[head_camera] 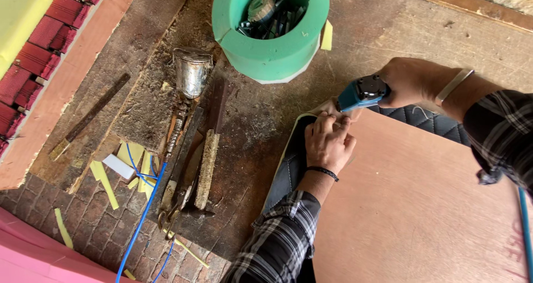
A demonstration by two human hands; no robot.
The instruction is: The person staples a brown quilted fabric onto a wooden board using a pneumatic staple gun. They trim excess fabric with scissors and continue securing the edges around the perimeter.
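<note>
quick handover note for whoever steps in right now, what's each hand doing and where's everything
Left hand: fingers pinch the dark quilted cover folded over the corner of the plywood panel.
Right hand: grips the blue staple gun, its nose set at that same corner, by the left fingers.
Nearby: green foam ring holding small tools, metal spray gun on a blue hose, yellow foam scraps.
Done: cover wrapped along the left edge up to the corner.
Left: fastenings cannot be seen; cover also shows at the upper edge.

I see my right hand (413, 80) holding a blue tool (362, 93), my left hand (327, 141) pressing dark cloth (291, 166) onto a board (413, 205).
</note>
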